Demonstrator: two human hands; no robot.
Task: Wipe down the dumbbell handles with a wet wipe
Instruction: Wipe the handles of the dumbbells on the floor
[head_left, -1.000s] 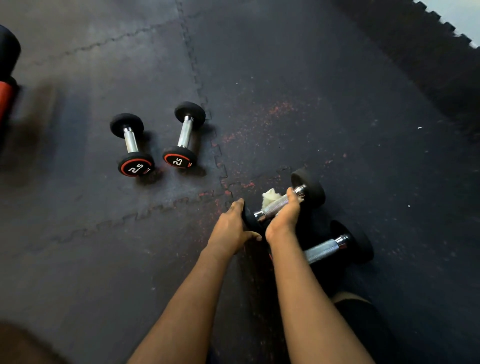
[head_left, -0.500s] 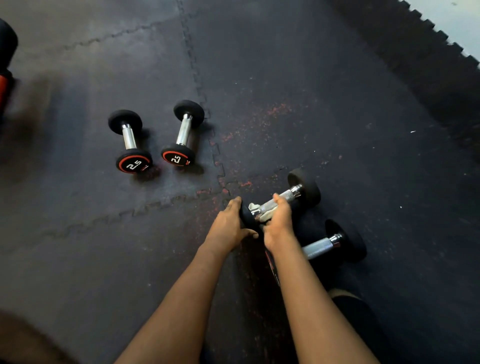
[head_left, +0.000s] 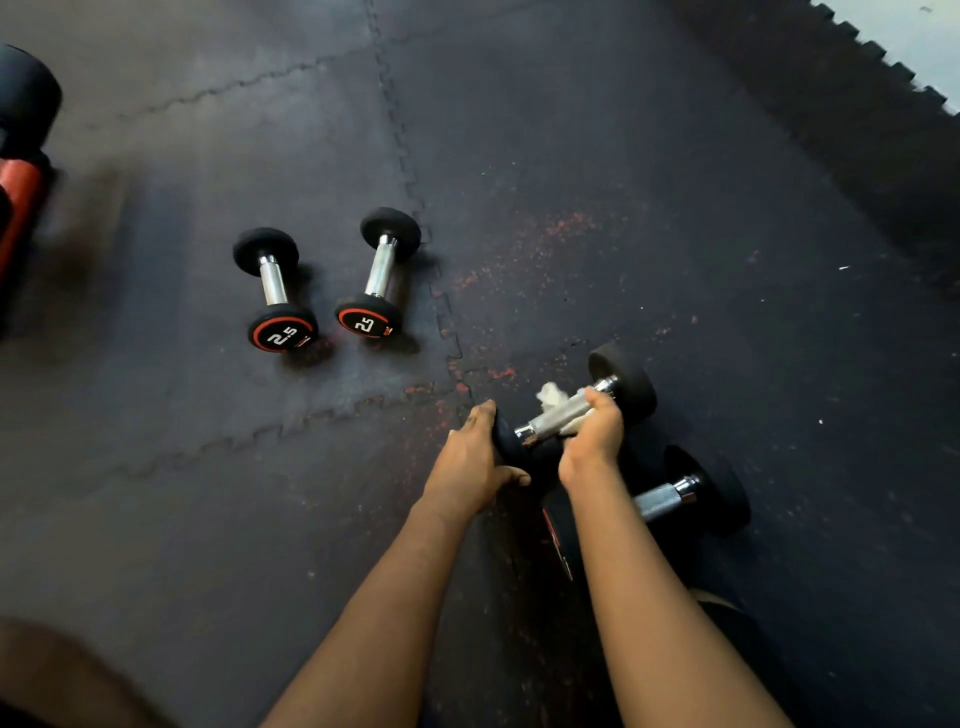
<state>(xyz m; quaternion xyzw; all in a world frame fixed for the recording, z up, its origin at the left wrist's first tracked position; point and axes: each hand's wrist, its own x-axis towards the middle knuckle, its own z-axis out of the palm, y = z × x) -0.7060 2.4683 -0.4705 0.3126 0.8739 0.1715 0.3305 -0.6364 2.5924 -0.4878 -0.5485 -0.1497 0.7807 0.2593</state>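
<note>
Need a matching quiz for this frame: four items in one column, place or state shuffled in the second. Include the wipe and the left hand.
Column one
1. white crumpled wet wipe
2. left hand
3. leftmost black chrome-handled dumbbell marked 2.5
4. black chrome-handled dumbbell nearest the camera

Column two
A. lies on the dark rubber floor mat, partly hidden by the right forearm
B. held against the held dumbbell handle by the right hand
C. grips the held dumbbell's near head
D. lies untouched, left of both hands

Pairs: 1-B, 2-C, 3-D, 4-A
</note>
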